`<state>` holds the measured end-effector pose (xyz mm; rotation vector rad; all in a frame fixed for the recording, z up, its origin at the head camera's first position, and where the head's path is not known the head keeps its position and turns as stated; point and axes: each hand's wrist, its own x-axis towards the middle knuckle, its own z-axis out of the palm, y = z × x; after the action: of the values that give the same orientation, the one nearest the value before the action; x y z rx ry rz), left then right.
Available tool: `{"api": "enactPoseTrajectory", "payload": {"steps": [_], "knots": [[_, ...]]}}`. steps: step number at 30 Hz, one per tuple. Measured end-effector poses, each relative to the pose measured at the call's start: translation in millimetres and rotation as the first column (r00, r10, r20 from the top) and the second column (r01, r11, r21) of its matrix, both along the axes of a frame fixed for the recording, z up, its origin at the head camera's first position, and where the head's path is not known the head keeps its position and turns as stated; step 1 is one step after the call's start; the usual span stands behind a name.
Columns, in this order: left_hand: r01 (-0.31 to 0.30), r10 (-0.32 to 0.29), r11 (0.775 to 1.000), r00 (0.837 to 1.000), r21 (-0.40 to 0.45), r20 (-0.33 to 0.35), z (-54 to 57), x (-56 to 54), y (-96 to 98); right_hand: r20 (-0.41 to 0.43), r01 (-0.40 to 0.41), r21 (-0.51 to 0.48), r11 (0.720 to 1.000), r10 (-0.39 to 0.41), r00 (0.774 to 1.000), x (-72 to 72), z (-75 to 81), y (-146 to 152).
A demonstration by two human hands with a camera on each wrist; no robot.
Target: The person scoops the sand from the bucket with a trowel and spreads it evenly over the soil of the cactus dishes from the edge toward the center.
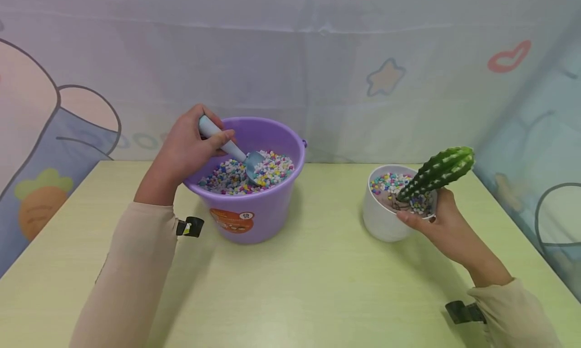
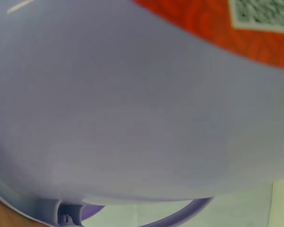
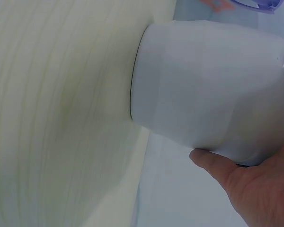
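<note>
My left hand [image 1: 189, 141] grips the handle of a light blue scoop [image 1: 231, 147]. The scoop's head rests among small multicoloured pebbles [image 1: 274, 169] inside a purple bucket [image 1: 254, 222]. On the right, my right hand [image 1: 442, 227] holds the side of a white pot [image 1: 386, 224], thumb at its rim. A green cactus [image 1: 438, 171] leans to the right out of the pot, with coloured pebbles and a brownish surface around its base. In the right wrist view the white pot [image 3: 208, 90] stands on the table, fingers against its side. The bucket wall [image 2: 132, 109] fills the left wrist view.
The bucket and pot stand apart on a light wood-grain table [image 1: 317, 287]. Behind them hangs a pale cloth backdrop [image 1: 254, 60] with cartoon prints. An orange label [image 1: 233, 221] is on the bucket's front. Each forearm wears a black strap mount [image 1: 190, 227].
</note>
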<state>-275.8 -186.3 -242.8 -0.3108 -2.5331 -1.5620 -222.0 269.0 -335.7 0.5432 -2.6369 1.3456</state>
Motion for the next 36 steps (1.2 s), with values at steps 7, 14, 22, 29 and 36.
{"api": "enactPoseTrajectory", "payload": {"steps": [7, 14, 22, 29, 36], "knots": [[0.000, 0.000, 1.000, 1.000, -0.016, 0.001, 0.3, -0.2, -0.3, 0.008, 0.003, -0.001, 1.000, -0.003, 1.000, -1.7, -0.1, 0.3], [-0.001, 0.001, 1.000, 1.000, -0.016, -0.010, 1.1, -0.7, -0.8, 0.019, 0.009, 0.009, 1.000, -0.009, 1.000, -3.7, -0.1, 0.7], [-0.012, 0.012, 0.999, 1.000, -0.030, -0.002, -0.3, 1.5, 0.0, -0.002, -0.010, -0.011, 1.000, 0.010, 1.000, -1.3, -0.4, 0.2], [-0.014, 0.013, 0.999, 1.000, -0.041, -0.011, -0.4, 1.4, -0.5, 0.017, 0.000, -0.011, 1.000, 0.000, 1.000, -0.7, -0.7, -0.1], [-0.008, 0.007, 0.999, 1.000, -0.047, -0.019, -1.6, 0.5, -0.1, 0.028, 0.005, -0.013, 1.000, -0.005, 1.000, 0.0, -0.9, 0.3]]}}
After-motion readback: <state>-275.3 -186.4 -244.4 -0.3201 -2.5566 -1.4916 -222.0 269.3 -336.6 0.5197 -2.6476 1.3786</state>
